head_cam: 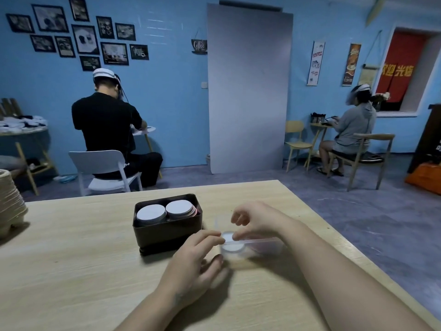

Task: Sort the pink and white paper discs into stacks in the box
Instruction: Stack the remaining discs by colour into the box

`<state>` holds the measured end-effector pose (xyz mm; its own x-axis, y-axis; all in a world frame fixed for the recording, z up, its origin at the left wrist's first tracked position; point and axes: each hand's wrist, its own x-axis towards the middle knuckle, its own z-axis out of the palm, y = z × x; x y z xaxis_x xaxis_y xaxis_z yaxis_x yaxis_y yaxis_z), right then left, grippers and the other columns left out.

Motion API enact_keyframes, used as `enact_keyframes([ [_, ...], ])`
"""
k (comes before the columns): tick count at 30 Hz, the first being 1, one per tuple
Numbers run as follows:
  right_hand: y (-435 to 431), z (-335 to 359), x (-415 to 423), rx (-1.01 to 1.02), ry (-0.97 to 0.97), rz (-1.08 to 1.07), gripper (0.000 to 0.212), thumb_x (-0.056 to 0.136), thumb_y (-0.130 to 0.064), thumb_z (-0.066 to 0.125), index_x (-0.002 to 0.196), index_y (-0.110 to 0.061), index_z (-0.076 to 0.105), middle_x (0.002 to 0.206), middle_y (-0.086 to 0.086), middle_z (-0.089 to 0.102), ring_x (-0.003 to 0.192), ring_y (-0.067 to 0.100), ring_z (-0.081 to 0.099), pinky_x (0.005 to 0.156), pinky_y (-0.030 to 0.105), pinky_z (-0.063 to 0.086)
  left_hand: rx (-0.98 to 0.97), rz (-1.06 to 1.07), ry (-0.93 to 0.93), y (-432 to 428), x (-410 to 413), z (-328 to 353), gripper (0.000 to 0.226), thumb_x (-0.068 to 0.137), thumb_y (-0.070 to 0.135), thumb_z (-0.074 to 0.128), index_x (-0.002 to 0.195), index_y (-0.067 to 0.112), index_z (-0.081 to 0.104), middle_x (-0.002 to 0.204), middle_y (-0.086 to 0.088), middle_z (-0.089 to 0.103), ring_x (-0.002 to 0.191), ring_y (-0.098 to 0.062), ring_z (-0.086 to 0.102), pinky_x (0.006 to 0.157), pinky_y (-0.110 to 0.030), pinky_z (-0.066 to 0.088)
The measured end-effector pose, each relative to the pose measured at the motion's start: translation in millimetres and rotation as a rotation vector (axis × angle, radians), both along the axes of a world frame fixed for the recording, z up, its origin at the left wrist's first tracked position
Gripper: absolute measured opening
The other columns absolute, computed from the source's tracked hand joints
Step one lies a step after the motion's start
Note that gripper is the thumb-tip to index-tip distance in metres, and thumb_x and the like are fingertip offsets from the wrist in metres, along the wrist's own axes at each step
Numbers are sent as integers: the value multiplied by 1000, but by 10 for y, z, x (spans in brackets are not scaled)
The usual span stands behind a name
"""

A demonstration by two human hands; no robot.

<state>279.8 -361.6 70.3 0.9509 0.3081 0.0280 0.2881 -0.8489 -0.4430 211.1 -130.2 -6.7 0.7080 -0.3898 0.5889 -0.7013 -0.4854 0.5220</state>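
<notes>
Head view, and a white disc (228, 236) is held up over the near-left corner of a clear tub (262, 246), caught between both hands. The left hand (198, 254) pinches the disc's left edge with its thumb and forefinger, and its other fingers curl underneath, close to the tub's wall. The right hand (253, 220) pinches the opposite edge at the fingertips, with its remaining fingers loosely curled above. The disc is blurred, so its tilt cannot be told. More white discs (232, 247) lie flat inside the tub just below.

Just left of the tub sits the dark box (167, 231), touching or nearly touching it. Two stacks stand side by side in the box. The left stack (151, 214) shows a white top. The right stack (179, 208) is also white on top, with pink edges (196, 211) peeking out against the box's right wall.

Everything rests on a pale wooden table (71, 271). At its far left edge stands a pile of egg trays (10, 204). Beyond the table, a person in black (105, 125) sits with their back turned. A grey board (248, 91) leans on the blue wall. Further right, a person in grey (353, 127) sits at a small table.
</notes>
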Motion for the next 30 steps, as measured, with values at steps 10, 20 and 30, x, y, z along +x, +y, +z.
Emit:
enact_keyframes([
  [10, 123, 27, 30, -162, 157, 42, 57, 62, -41, 93, 109, -29, 63, 107, -9, 67, 94, 13, 66, 85, 35, 58, 28, -2, -21, -18, 6, 21, 26, 91, 26, 62, 115, 34, 62, 128, 24, 51, 118, -2, 56, 93, -29, 50],
  [20, 259, 109, -2, -495, -33, 150, 35, 79, -39, 76, 110, -32, 60, 103, -10, 64, 91, 18, 59, 74, 35, 53, 6, 9, -40, -10, 7, 64, 21, 91, 30, 56, 110, 34, 63, 127, 25, 52, 112, -1, 59, 85, -24, 52],
  [30, -37, 41, -102, -109, 26, 112, 33, 75, -29, 82, 103, -25, 66, 109, -13, 62, 82, -6, 59, 66, 13, 46, -30, 0, 18, -30, -15, 89, 27, 87, 25, 55, 110, 32, 67, 124, 22, 55, 115, -4, 60, 84, -11, 48],
])
